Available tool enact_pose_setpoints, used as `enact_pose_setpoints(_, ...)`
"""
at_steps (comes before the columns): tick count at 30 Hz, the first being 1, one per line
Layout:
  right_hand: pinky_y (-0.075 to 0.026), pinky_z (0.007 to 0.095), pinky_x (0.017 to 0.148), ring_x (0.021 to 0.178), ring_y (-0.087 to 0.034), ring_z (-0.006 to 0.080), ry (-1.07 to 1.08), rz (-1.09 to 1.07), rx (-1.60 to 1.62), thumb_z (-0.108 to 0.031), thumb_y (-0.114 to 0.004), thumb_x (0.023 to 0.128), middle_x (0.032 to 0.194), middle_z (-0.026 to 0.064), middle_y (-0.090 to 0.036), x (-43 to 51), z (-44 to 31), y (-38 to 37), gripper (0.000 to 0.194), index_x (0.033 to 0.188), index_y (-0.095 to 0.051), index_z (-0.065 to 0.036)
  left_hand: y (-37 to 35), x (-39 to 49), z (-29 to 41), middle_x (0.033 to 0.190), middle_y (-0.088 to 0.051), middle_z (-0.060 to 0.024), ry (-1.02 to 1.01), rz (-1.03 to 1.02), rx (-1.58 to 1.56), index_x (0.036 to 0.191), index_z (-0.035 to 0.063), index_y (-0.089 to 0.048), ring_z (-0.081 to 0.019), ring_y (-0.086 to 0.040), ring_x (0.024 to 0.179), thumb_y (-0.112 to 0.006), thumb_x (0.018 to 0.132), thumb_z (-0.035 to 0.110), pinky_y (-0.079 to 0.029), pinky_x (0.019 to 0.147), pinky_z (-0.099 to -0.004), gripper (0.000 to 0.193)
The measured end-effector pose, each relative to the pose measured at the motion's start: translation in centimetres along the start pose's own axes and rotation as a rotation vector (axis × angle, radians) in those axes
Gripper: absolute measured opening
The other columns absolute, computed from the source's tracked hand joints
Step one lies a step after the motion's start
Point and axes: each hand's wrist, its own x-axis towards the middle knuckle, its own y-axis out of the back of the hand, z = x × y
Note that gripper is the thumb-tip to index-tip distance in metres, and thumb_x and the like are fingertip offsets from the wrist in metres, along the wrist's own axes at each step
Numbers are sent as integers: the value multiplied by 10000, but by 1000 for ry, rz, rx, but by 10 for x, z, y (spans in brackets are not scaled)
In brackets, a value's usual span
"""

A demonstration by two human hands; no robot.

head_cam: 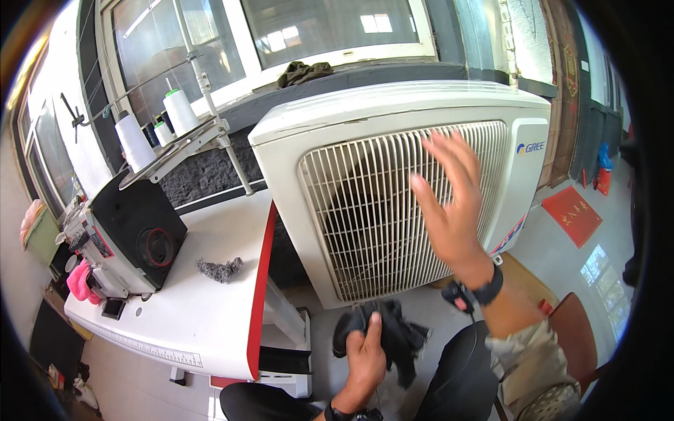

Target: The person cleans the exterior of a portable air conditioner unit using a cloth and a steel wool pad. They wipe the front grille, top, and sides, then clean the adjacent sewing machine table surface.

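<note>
My left hand [367, 360] grips a bundle of dark cloth [392, 337] low in front of me, above my knees, with the thumb on top. The cloth hangs loose to the right of the fist. My right hand [454, 202] is raised with its fingers apart and nothing in it, in front of the slatted grille [368, 210] of a white Gree air conditioner outdoor unit [310, 252]. Whether the fingers touch the grille cannot be told. Both wrists wear dark bands.
At left stands a white sewing machine table [210, 316] with a red edge, bearing an industrial sewing machine [105, 263] and a small heap of grey thread scraps [219, 269]. White thread cones [134, 142] stand on a rack above. A brown chair [576, 331] is at right.
</note>
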Motion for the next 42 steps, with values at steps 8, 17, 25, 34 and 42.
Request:
enact_pose_setpoints(8,-216,663,1345,1574,-435,459,106,-92,-223,-405,-768,1007,1543,165,-624,94,-2,-68,538,1451,-705,-108,40,-27,-165,671,-509,74,341,127,-166,696,130,-542,-72,-431,594,-739,1121,425,-318,515,-336,554)
enact_pose_setpoints(17,-39,635,1372,1419,-579,261,99,-190,-98,-378,-731,1028,1402,43,-711,92,-7,-77,410,1386,-760,-180,52,-22,-267,1124,-771,-87,456,174,-240,1251,-46,-763,-187,-690,1024,-811,1041,512,-567,958,-353,598)
enact_pose_setpoints(25,-26,654,1363,1410,-582,249,117,-229,-41,-323,-645,1063,1404,35,-717,94,-4,-71,405,1417,-766,-168,57,-16,-267,1359,-729,-206,535,233,-5,1424,-115,-655,-319,-661,1242,-729,1063,620,-512,1128,-449,823)
enact_pose_setpoints(34,3,644,1372,1445,-560,247,91,-256,-21,-248,-593,1064,1413,53,-712,93,-4,-71,420,1440,-755,-154,67,-14,-248,1360,-742,-241,463,147,-19,1468,-113,-639,-311,-685,1252,-713,1071,613,-520,1125,-436,831)
enact_pose_setpoints(42,-478,483,1142,1167,-708,288,118,-186,217,-148,-642,1111,1132,89,-782,64,-45,-54,208,1192,-817,-72,52,-27,-202,737,-586,49,242,188,-314,789,54,-667,-97,-509,667,-740,1119,445,-441,623,-328,517)
